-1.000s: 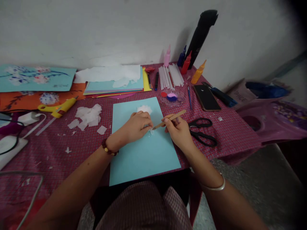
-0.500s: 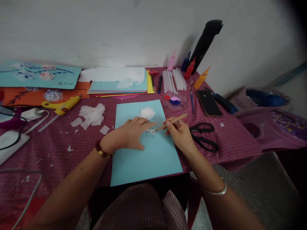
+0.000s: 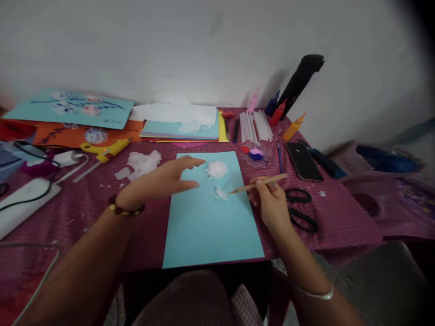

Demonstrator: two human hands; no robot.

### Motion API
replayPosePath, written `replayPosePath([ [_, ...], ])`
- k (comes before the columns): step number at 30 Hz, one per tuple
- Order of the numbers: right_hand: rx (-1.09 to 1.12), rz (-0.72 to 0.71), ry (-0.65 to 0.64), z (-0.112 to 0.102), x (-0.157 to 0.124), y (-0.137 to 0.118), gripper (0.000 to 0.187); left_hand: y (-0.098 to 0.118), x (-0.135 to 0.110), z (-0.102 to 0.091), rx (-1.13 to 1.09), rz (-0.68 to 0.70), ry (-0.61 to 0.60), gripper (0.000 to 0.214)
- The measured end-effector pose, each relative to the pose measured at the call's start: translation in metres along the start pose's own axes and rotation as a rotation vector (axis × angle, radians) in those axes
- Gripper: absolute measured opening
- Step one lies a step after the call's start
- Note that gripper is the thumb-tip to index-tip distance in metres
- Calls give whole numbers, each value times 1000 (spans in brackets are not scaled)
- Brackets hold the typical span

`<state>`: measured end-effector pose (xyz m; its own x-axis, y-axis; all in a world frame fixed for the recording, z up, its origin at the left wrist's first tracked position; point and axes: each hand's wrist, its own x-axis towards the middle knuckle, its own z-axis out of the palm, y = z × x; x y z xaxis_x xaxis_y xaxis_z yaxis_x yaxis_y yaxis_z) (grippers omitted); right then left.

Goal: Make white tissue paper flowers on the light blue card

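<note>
A light blue sheet of paper (image 3: 210, 235) lies on the table in front of me. On its upper part sits a fluffy white paper flower (image 3: 217, 169), with a smaller white paper tuft (image 3: 220, 194) just below. My right hand (image 3: 270, 201) grips a wooden stick (image 3: 251, 185) whose narrow end points at the tuft, close to it. Over the sheet's left edge hovers my left hand (image 3: 176, 174), thumb and fingers spread, holding nothing. Left of the sheet is a pile of white paper squares (image 3: 144, 163), partly behind my left hand.
Black scissors (image 3: 302, 219) lie beside my right hand, near a phone (image 3: 304, 160). Paint bottles (image 3: 294, 127) and white glue sticks (image 3: 254, 127) stand or lie at the back right. A yellow glue gun (image 3: 108, 150), cables and a power strip (image 3: 30, 206) occupy the left.
My left hand has pulled back left from the small tuft, uncovering it and the flower. My right hand keeps the stick near the tuft. The camera view has shifted slightly.
</note>
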<state>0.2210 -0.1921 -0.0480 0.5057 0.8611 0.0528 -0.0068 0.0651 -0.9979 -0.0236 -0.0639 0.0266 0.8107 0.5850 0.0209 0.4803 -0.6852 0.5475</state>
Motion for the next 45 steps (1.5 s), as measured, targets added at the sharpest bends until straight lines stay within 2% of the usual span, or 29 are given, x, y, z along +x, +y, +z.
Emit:
replayPosePath([
  [3, 79, 49, 50, -3, 0, 1, 17, -13, -24, -30, 5, -165, 160, 24],
  [6, 112, 70, 55, -5, 2, 3, 17, -25, -49, -38, 40, -212, 179, 14],
  [9, 130, 66, 55, -6, 2, 6, 17, -34, -69, -26, 154, -254, 136, 14],
  [13, 127, 59, 60, -5, 0, 5, 19, -30, -84, 3, 517, -290, 95, 16],
  [16, 112, 55, 60, -3, -1, 3, 21, -22, -87, 18, 743, -248, 32, 17],
  [19, 111, 61, 54, -3, -1, 2, 20, -21, -84, 22, 814, -180, -19, 19],
  [22, 125, 45, 75, -4, -1, 1, 17, -28, -77, 17, 737, -169, 33, 14],
  [25, 157, -18, 99, -5, -5, -3, 14, -31, -71, 12, 416, -263, 212, 18],
  [27, 156, -65, 51, -2, -12, -9, 13, -28, -70, 10, 169, -314, 302, 17],
  [29, 118, -108, -53, 5, -23, -15, 14, -22, -71, 10, 94, -296, 287, 17],
  [32, 39, -157, -207, 18, -39, -23, 14, -13, -77, 12, 389, -220, 134, 18],
  [35, 6, -160, -276, 27, -50, -27, 15, -11, -81, 17, 721, -219, -31, 19],
  [37, -1, -148, -282, 28, -53, -26, 15, -15, -81, 19, 800, -223, -88, 20],
  [39, 6, -139, -275, 29, -56, -25, 15, -21, -78, 19, 789, -214, -85, 20],
  [42, 31, -125, -273, 32, -60, -24, 14, -28, -76, 15, 563, -258, 63, 18],
  [45, 33, -95, -279, 43, -67, -27, 13, -22, -79, 13, 8, -352, 285, 15],
])
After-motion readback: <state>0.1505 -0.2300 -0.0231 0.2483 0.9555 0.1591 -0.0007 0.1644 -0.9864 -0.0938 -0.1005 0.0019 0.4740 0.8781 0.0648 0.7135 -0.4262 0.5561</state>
